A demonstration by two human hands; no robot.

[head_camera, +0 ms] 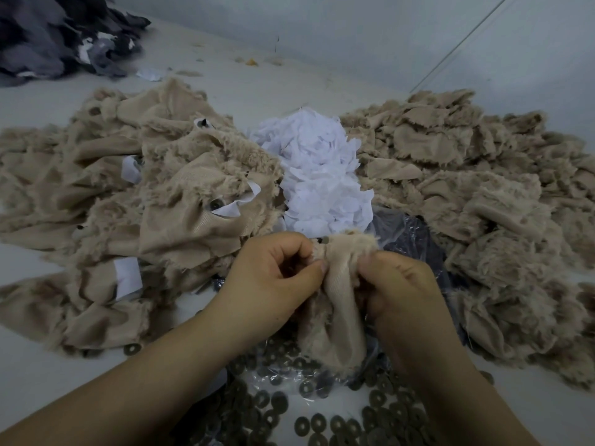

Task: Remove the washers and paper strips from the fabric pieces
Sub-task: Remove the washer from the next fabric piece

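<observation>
Hands 2: left hand (273, 272) and right hand (399, 284) both pinching one tan fabric piece (335, 304) at centre | fabric heaps 2: 9 o'clock (128, 201), 3 o'clock (483, 194) | paper-strip pile (322, 169) 1, 12 o'clock | washers (322, 420) uncountable, 6 o'clock.

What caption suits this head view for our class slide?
Both hands, left and right, grip a fabric piece above loose washers, paper heap behind.

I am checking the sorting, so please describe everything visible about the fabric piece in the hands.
The fabric piece is beige, furry on one side and smooth-knit on the other. It hangs crumpled, held up above the loose washers. The left hand and the right hand pinch its top edge from both sides.
</observation>
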